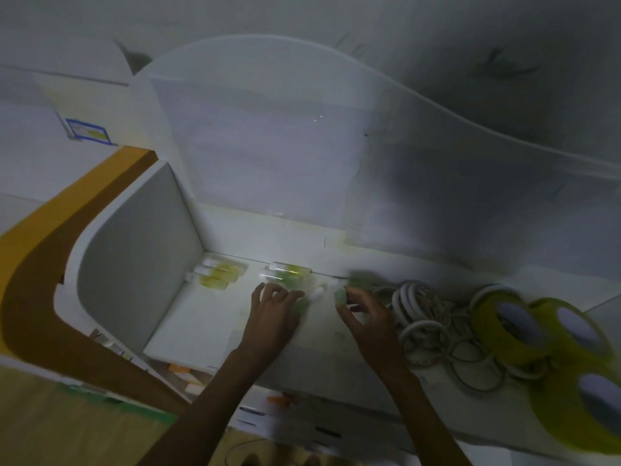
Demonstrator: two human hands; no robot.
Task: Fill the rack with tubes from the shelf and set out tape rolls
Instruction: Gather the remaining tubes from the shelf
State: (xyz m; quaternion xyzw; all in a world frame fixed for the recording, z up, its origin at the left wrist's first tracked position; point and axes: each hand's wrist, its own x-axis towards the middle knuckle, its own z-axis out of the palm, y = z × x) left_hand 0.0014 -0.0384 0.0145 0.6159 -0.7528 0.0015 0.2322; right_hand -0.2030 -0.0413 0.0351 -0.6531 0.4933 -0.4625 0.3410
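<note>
On the white shelf [208,317], a group of yellow-filled tubes [215,275] lies at the back left corner, and green-filled tubes [289,272] lie along the back wall. My left hand [272,314] rests over a blurred green tube [300,302] and grips it. My right hand [364,314] pinches another green tube [340,295] at its fingertips. A further green tube [361,279] lies just behind that hand. Three yellow-green tape rolls [510,326] sit at the right end of the shelf. The rack is out of view.
Several thin white tape rings [425,322] lie piled between my right hand and the yellow-green rolls. A white side panel [134,264] closes the shelf on the left. Below the shelf edge lie small orange-and-white items [183,369].
</note>
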